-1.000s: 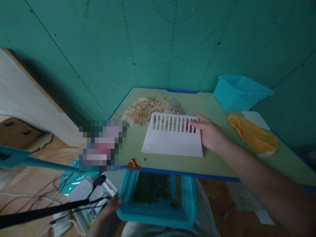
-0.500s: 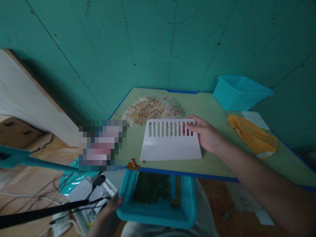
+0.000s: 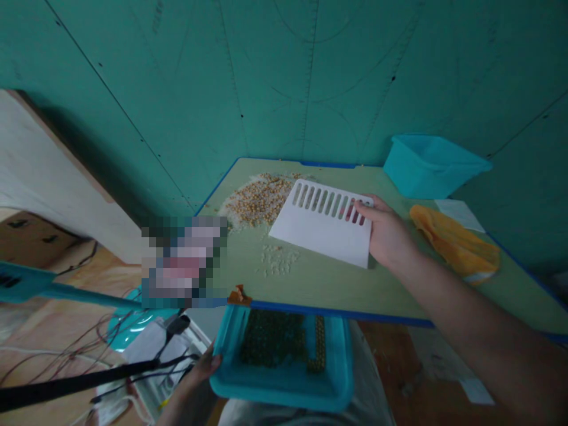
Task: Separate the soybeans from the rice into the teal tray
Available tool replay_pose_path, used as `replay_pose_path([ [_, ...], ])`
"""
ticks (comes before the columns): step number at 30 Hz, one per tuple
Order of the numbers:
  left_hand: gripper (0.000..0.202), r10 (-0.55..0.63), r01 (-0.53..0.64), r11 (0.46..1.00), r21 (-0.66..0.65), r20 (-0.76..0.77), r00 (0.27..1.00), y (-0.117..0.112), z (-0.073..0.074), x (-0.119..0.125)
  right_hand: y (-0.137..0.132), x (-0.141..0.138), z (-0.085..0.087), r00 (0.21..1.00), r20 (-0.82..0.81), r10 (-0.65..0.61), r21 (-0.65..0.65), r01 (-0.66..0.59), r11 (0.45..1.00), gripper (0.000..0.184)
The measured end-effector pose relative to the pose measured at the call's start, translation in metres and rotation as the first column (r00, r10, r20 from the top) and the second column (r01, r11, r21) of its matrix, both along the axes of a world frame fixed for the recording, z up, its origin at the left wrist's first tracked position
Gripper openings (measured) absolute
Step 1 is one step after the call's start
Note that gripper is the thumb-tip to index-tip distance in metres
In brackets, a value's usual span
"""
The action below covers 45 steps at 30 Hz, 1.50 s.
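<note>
My right hand [image 3: 388, 231] grips the right end of a white slotted scraper [image 3: 319, 231], fingers behind it and thumb over the slots. The scraper is tilted above the table, its left end by a pile of yellow beans and pale grains [image 3: 257, 201]. A small patch of pale grains [image 3: 279, 260] lies on the table in front of it. Below the table's front edge, my left hand [image 3: 208, 364] is closed on the left rim of a turquoise tray [image 3: 284, 393]. Dark green grains and some yellowish beans are in the tray.
At the table's [image 3: 399, 296] back right stands a turquoise bin [image 3: 426, 171]. An orange cloth [image 3: 457, 242] lies nearer, partly over a white sheet. A blurred-out object [image 3: 186, 260] is at the left edge. Cables [image 3: 53, 349] cross the floor on the left.
My right hand has moved the scraper back from the front edge and turned it, uncovering the small patch of grains. My left hand and the tray have stayed put.
</note>
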<state>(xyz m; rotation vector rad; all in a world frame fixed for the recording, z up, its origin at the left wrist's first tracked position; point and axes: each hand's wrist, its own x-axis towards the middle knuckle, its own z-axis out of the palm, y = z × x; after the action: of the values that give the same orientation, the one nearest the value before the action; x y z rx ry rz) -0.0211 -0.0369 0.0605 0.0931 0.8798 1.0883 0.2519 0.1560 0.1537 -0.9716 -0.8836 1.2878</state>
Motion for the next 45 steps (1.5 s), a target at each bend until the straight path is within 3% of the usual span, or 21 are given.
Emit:
replay_pose_path([
  [7,0.012,-0.05,0.053,0.995,0.087,-0.035,0.998,0.004,-0.002,0.001,0.006,0.004,-0.003,0.999,0.023,-0.026,-0.013,0.026,1.0,0.014],
  [13,0.024,-0.039,0.043,0.998,0.048,-0.073,0.997,0.002,-0.002,-0.001,0.003,0.004,-0.002,0.997,0.051,0.055,-0.059,-0.052,0.997,0.013],
  [19,0.017,-0.056,0.062,0.996,0.069,-0.088,0.995,0.002,-0.006,-0.002,0.003,0.004,-0.002,0.998,0.046,0.044,-0.07,-0.04,0.997,0.013],
  [25,0.051,0.003,0.002,0.999,0.039,-0.125,0.992,0.008,-0.028,-0.009,-0.002,-0.002,0.002,0.998,0.031,0.054,-0.088,-0.051,0.995,0.011],
  [30,0.027,-0.002,0.006,0.999,0.036,-0.121,0.993,-0.003,-0.021,-0.01,-0.003,-0.002,0.001,0.996,0.044,0.079,-0.082,-0.075,0.994,0.013],
  [34,0.028,-0.017,0.022,0.998,0.058,-0.082,0.997,-0.004,-0.011,-0.005,-0.003,0.0,0.0,0.987,0.053,0.151,-0.11,-0.145,0.983,0.015],
  [39,0.025,0.042,-0.037,0.997,0.061,-0.081,0.996,-0.003,-0.012,-0.004,-0.003,0.0,0.0,0.992,0.044,0.117,-0.093,-0.112,0.989,0.014],
  [45,0.016,-0.059,0.064,0.99,0.128,-0.048,0.997,-0.004,-0.015,-0.005,-0.002,0.0,-0.002,0.992,0.078,0.098,-0.07,-0.093,0.993,0.015],
])
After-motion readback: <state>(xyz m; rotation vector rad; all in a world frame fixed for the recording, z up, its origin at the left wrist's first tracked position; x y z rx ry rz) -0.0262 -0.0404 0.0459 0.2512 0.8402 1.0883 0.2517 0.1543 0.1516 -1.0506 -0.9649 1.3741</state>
